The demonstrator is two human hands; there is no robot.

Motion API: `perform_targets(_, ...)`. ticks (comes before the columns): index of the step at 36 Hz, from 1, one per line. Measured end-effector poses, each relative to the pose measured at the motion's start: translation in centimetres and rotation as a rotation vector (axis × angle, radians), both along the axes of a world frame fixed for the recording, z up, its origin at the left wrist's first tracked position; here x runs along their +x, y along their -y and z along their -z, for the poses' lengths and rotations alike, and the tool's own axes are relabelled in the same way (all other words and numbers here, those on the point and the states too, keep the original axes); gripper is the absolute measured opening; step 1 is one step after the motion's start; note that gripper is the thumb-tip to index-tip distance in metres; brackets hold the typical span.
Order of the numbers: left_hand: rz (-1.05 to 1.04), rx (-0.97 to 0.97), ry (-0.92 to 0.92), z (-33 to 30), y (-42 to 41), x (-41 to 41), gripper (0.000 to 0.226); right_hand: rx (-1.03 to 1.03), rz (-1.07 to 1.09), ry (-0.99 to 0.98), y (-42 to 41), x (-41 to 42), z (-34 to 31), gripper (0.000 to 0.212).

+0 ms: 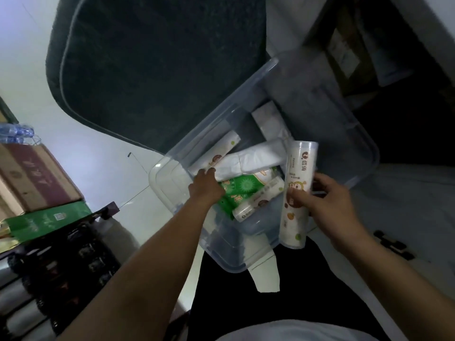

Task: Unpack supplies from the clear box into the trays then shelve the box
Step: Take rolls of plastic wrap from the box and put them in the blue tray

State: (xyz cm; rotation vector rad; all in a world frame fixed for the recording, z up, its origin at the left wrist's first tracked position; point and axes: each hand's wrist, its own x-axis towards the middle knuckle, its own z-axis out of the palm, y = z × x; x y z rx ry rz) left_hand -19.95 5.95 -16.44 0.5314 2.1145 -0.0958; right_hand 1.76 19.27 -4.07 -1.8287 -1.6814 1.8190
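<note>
The clear box sits on the floor in front of me, open at the top. Inside lie a green packet, white bags and a short white roll. My right hand holds a tall printed white tube upright above the box's near right side. My left hand reaches into the box, fingertips on a printed white pack at the left wall. Whether it grips the pack is hidden.
A dark mat lies beyond the box. Cardboard cartons, a green box and dark stacked goods line the left side. A dark shelf opening with a carton is at upper right. Water bottles are far left.
</note>
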Motion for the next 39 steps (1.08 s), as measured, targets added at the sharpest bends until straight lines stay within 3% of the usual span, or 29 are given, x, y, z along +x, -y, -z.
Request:
perform_targets(5, 0.024, -0.067, -0.021, 2.5, -1.2, -0.9, 0.079, 0.066, -0.064, 0.072, 0.3, 0.9, -0.3, 0.035)
perform_targets(12, -0.009, -0.073, -0.061, 5.6, -2.4, -1.5, 0.109, 0.088, -0.063, 0.06, 1.1, 2.6, -0.1, 0.037)
perform_targets(19, 0.05, -0.095, -0.297, 6.8, -3.7, -0.9, 0.064, 0.046, -0.018, 0.088, 2.0, 3.8, 0.5, 0.034)
perform_targets(24, -0.113, 0.001, -0.182, 7.3, -4.0, -0.3, 0.077, 0.048, -0.031, 0.103, 2.4, 4.2, 0.5, 0.037)
perform_targets(31, -0.102, 0.029, -0.065, 8.2, -3.8, -1.2, 0.075, 0.058, -0.029, 0.115, 2.5, 4.8, 0.2, 0.046)
perform_targets(39, -0.248, 0.279, -0.002, -1.4, -2.5, 1.6, 0.057, 0.105, -0.086, 0.124, 1.3, 5.4, -3.3, 0.054)
